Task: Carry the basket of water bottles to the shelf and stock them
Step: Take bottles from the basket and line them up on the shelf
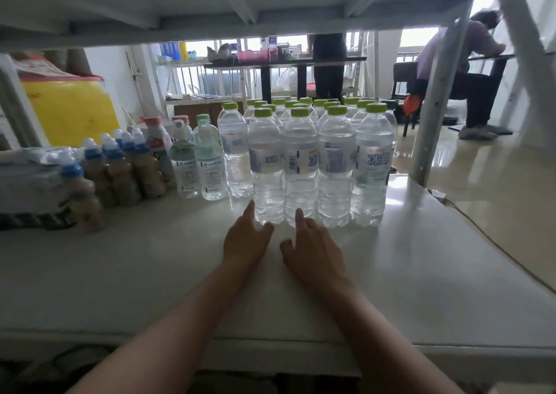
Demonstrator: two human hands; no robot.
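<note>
Spanning the foreground, a pale shelf board (135, 273) faces a bright room with tables. Green-capped clear water bottles (301, 159) stand upright in rows on it; left hand (245, 240) and right hand (313, 249) reach their bases, fingers relaxed, grasping nothing.

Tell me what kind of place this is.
Probably a small stockroom or shop storage area: a metal shelf stocked with rows of green-capped water bottles and shrink-wrapped drink bottles, a yellow box beside them.
</note>
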